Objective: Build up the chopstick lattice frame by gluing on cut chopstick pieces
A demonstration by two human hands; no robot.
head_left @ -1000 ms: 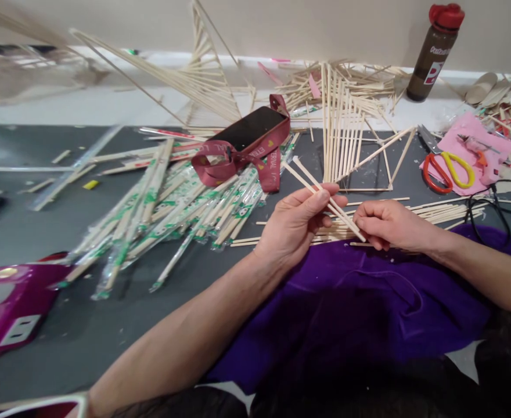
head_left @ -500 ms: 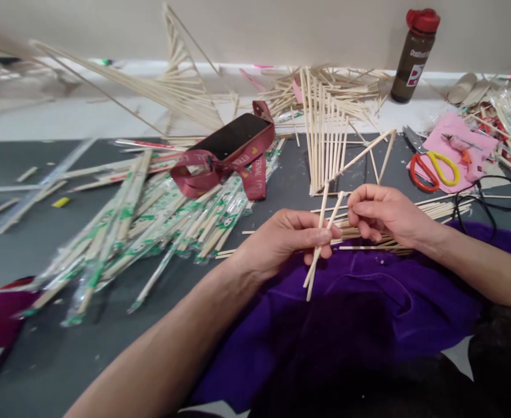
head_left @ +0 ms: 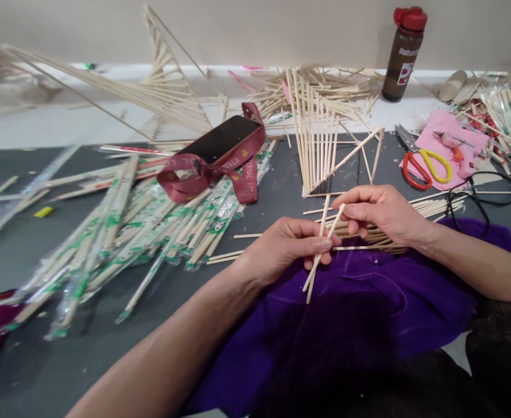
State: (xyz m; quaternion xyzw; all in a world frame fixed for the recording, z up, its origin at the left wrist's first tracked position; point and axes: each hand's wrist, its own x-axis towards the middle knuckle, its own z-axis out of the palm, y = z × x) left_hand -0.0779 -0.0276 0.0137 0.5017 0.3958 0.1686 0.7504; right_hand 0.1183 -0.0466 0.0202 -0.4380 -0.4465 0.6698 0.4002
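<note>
Crossed sticks [head_left: 336, 222] partly behind left hand [head_left: 284, 244]

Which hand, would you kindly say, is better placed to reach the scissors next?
Right hand, I'd judge: it's nearer the scissors, while the left hand grips both crossed sticks; the right touches only one upper tip.

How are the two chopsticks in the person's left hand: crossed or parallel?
Crossed: the chopsticks form a narrow X, their ends parted above and below the left hand.
</note>
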